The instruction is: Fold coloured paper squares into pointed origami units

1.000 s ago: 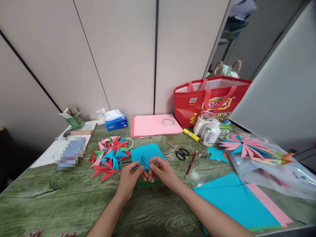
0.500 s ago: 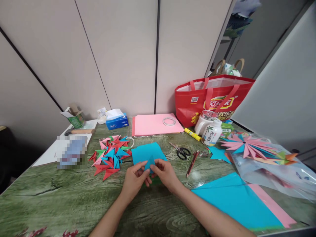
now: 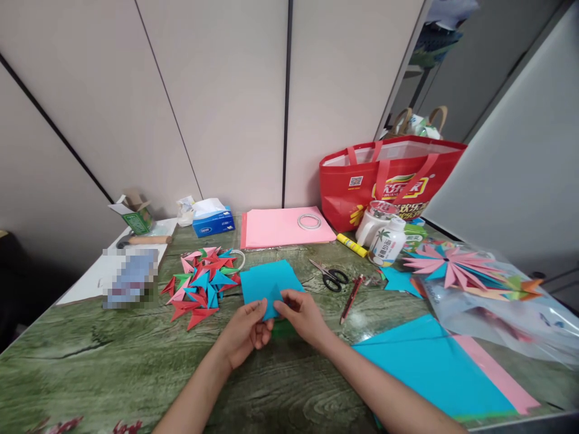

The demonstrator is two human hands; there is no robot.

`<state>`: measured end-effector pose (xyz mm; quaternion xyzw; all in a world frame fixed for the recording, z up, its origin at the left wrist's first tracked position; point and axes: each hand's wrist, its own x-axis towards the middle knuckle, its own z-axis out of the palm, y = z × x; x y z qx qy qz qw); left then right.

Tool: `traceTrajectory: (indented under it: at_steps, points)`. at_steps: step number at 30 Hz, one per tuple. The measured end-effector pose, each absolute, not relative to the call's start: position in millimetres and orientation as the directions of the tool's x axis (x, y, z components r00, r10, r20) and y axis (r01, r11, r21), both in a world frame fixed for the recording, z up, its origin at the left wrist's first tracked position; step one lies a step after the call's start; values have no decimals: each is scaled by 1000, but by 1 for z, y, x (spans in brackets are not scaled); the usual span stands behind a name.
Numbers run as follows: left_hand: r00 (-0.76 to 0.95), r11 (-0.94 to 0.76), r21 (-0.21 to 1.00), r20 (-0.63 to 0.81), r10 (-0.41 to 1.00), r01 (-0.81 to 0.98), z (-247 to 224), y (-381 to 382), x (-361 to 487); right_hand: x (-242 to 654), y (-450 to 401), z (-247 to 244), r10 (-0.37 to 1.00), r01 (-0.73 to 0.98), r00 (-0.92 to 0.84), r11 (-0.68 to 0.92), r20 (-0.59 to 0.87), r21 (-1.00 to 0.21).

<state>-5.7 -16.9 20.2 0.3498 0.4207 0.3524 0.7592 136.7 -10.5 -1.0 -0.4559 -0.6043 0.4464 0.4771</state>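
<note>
Folded blue paper (image 3: 271,310): small, held between both hands, right at the near edge of the blue stack (image 3: 266,274). Honestly can't tell if touching it or just above.
Left hand (image 3: 246,330): mostly closed up, pinching the left side of the fold under the thumb, with the rest of the fingers loosely curled below.
Right hand (image 3: 302,314): also nearly closed, gripping the right side between thumb and forefinger.
Pile of folded bits (image 3: 204,284): red, pink, blue and green, heaped up just left of the stack.
Scissors (image 3: 335,279): lying right of the stack, black handles toward the pen (image 3: 351,300).
Pink sheets (image 3: 275,228): flat near the wall, with a pale ring on top.
Glue stick (image 3: 351,245): yellow, lying near the white bottle (image 3: 388,244).
Red bag (image 3: 337,196): standing at the back, behind the bottle.
Big blue sheet (image 3: 429,367): down by the right forearm, partly over something pink.
</note>
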Motion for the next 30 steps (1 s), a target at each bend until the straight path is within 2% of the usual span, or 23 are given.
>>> traceTrajectory:
  at_steps: [6,13,23,30]
  points:
    - [381,432,870,-326,865,-238,17,-19,-3,134,-11,-6,987,57,-115,124,117,-991]
    - [451,554,777,-397,799,-298,18,-15,-7,136,-10,-2,990,51,-73,127,123,-991]
    - [292,280,951,-233,927,-129,15,-25,3,133,-10,-6,991,24,-77,108,106,-994]
    - [421,324,934,-235,876,-153,23,-22,-2,137,-13,5,985,-59,-156,62,71,-996]
